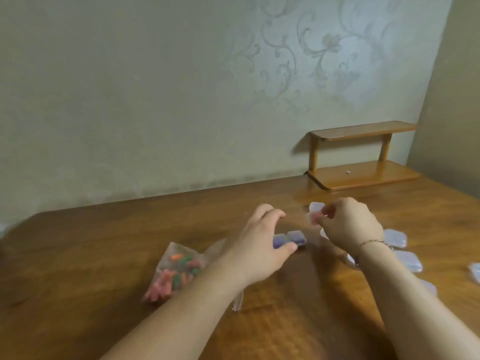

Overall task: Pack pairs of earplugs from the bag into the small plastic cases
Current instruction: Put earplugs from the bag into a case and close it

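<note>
We see a brown wooden table [298,320] running to a papered wall [155,87] at its far edge, with a side wall closing in on the right. A small wooden shelf [363,162] stands in the far right corner.

Our left hand [259,245] reaches over the middle of the table, fingers arched and spread, thumb tip touching the near left corner of two closed cases [291,239] that sit side by side and look purple inside. Whether the fingers actually grip them we cannot tell; motion blur softens the hand.

Our right hand [348,224] is raised just right of those cases, fingers curled in, pinching an open clear case [315,213] at its near edge, the lid standing up behind it. A thin bracelet [371,242] circles that wrist.

The bag [174,271] of earplugs, orange, pink and green, lies near left of the left hand, partly under the forearm.

More clear cases [394,237] are scattered along the right side of the table, behind and right of the right forearm, one at the frame's right edge.

The widest bare wood lies to the left and along the far edge by the wall; a narrower strip runs between the two forearms.
</note>
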{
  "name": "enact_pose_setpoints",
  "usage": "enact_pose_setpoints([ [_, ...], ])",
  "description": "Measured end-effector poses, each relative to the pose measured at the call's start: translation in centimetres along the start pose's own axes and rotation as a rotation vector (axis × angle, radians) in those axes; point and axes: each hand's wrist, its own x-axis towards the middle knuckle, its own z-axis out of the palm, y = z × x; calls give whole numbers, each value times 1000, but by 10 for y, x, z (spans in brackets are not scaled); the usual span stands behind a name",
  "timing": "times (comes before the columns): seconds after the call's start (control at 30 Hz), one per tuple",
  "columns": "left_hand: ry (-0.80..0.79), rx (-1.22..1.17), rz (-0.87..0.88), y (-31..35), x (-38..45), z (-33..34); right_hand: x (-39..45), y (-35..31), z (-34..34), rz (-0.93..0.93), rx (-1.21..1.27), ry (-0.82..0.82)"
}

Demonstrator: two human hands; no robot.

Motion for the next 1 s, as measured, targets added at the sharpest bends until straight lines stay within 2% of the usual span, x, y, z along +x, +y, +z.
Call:
enact_pose_setpoints([
  [0.07,-181,172,-16,11,27,13,2,0,9,45,-23,-16],
  [0.13,-258,222,-44,15,44,23,5,-2,18,57,-62,-42],
  [0.3,-204,204,-107,7,57,35,8,0,18,30,-197,-60],
  [0.43,-221,183,-107,6,53,33,9,6,2,25,-185,-4],
  [0.53,-96,37,-44,9,40,17,11,16,-13,7,-230,-20],
  [0.67,174,-166,167,-2,-4,-13,6,12,-6,-15,-292,-117],
  [0.77,235,-244,232,-24,-48,-30,5,10,-2,-23,-340,-109],
  [0.83,210,-369,149,-44,-79,-40,4,9,-5,-13,-344,-147],
  [0.9,180,-591,-11,-59,-104,-51,0,5,-11,-32,-361,-121],
  [1.0,218,-929,-245,-75,-119,-59,-24,-26,-16,-227,-293,136],
])
